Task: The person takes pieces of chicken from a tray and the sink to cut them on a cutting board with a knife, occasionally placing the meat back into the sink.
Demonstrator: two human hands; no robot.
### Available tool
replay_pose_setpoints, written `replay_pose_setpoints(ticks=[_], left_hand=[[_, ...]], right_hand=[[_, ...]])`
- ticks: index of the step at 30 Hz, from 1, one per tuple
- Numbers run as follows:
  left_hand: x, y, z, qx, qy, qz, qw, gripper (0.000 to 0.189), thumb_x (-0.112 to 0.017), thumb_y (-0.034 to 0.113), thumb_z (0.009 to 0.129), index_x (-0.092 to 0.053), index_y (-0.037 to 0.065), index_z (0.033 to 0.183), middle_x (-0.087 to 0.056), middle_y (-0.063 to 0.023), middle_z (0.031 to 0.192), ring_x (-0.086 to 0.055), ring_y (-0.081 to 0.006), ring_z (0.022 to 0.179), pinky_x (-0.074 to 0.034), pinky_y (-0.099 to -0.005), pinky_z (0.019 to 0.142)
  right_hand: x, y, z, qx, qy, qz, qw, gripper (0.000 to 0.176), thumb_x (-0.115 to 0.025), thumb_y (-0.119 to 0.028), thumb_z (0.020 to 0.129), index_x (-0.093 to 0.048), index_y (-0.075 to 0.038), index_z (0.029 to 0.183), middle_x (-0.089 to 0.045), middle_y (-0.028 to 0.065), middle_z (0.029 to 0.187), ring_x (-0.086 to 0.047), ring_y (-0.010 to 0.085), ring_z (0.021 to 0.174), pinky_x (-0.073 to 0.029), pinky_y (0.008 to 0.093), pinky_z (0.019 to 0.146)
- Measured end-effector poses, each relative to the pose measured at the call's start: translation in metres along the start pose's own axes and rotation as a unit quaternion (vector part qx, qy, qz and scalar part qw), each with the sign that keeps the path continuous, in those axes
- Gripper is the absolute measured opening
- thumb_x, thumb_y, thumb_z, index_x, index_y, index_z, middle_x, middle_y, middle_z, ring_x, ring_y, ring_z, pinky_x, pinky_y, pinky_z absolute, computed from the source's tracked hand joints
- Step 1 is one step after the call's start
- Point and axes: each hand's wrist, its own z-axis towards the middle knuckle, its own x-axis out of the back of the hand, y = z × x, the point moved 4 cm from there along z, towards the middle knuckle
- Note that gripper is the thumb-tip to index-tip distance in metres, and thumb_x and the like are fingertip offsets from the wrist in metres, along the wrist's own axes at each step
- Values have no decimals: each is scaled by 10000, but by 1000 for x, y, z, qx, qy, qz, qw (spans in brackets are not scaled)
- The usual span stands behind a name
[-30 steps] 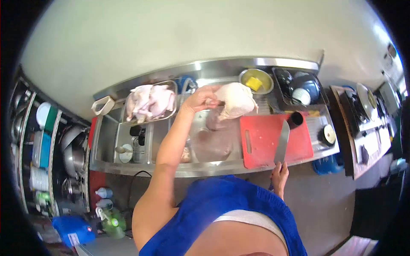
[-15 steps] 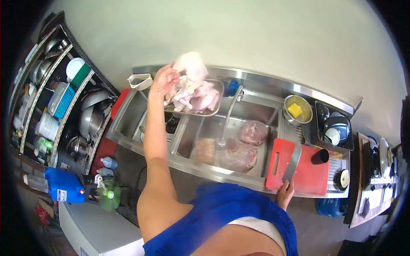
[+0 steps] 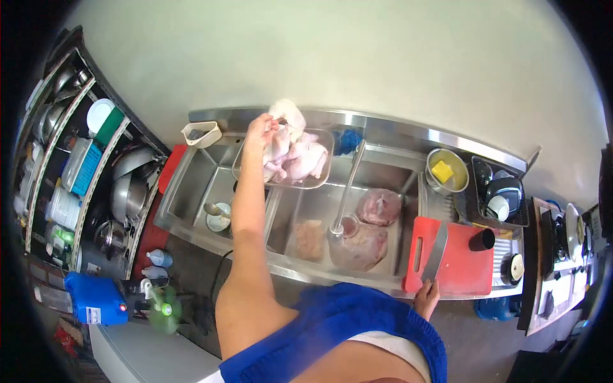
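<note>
My left hand (image 3: 260,133) is closed on a pale raw chicken piece (image 3: 289,116) at the back edge of a metal tray (image 3: 317,184). More raw chicken pieces (image 3: 304,159) are heaped in that tray, which rests across the sink. Down at the front, my right hand (image 3: 426,297) grips the handle of a broad-bladed knife (image 3: 437,252). Its blade lies over a red cutting board (image 3: 466,268). Large pieces of raw meat (image 3: 378,206) sit in the sink basin below the faucet hose (image 3: 350,185).
A steel bowl (image 3: 434,157) with a yellow sponge (image 3: 441,171) stands right of the sink, beside a black dish rack (image 3: 520,220). A black cup (image 3: 481,240) is on the board. The left basin (image 3: 185,203) holds a small dish (image 3: 218,220). Shelves of cookware stand at left.
The chicken piece in my left hand, blurred by motion before, is now lower and sharper against the tray's back edge. My right hand keeps the knife over the board. The view has shifted slightly.
</note>
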Motion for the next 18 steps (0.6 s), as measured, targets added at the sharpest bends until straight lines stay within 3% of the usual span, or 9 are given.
replay_pose_setpoints(ticks=[4,6,7,8,9,12,14,16,18], left_hand=[[-14,-43,34,61,-4,-57,996,67,-560,20,837,-494,18,852,-531,-121,755,-526,-183,596,-449,-287,494],[-11,-72,40,87,108,-65,988,66,-572,8,828,-549,-30,876,-584,-137,708,-546,-201,540,-491,-308,481],[33,-108,90,78,117,79,987,76,-585,14,821,-584,-42,872,-607,-149,712,-577,-214,557,-497,-314,477],[70,-141,134,74,129,222,964,94,-598,19,815,-619,-54,868,-631,-160,715,-608,-228,575,-504,-319,474],[62,-146,128,79,122,223,964,94,-598,19,815,-619,-54,868,-631,-160,715,-608,-228,575,-504,-319,474],[27,-124,74,35,134,416,899,108,-634,57,770,-699,-14,818,-684,-172,761,-670,-246,638,-528,-352,518],[8,-105,62,-81,99,680,722,113,-659,103,720,-734,48,784,-713,-158,800,-702,-256,734,-552,-370,645],[20,-100,66,-176,142,666,710,120,-652,129,701,-744,91,767,-720,-139,854,-701,-281,814,-540,-375,759],[26,-96,69,-176,140,660,717,126,-656,142,711,-742,88,785,-721,-144,861,-692,-309,868,-528,-381,810]], right_hand=[[-1,7,-5,19,27,-39,999,259,-523,-181,969,-487,-13,776,-432,38,516,-422,136,436,-340,335,416],[3,-5,-12,-29,30,-43,998,243,-521,-173,966,-493,-15,783,-423,35,519,-422,140,434,-339,341,419],[8,-10,-15,-35,36,-47,998,243,-521,-173,966,-493,-15,783,-423,35,519,-422,140,434,-339,341,419],[11,-12,-17,-73,22,-62,995,207,-528,-161,939,-530,15,831,-504,158,614,-508,281,537,-386,395,498],[11,-11,-18,-111,8,-75,991,201,-535,-150,912,-567,45,879,-585,281,709,-594,422,640,-434,450,576],[15,-5,-26,-136,30,-34,990,211,-532,-157,914,-566,49,881,-584,272,697,-583,394,610,-434,445,572],[16,7,-29,-141,31,-31,989,222,-529,-163,918,-562,53,877,-577,255,680,-571,358,594,-435,436,569],[20,-7,-28,-143,28,-26,989,233,-526,-168,923,-559,57,873,-570,238,663,-560,322,577,-435,428,565],[17,-34,-26,-210,4,22,977,240,-519,-172,937,-555,58,881,-550,184,620,-513,236,524,-420,395,520]])
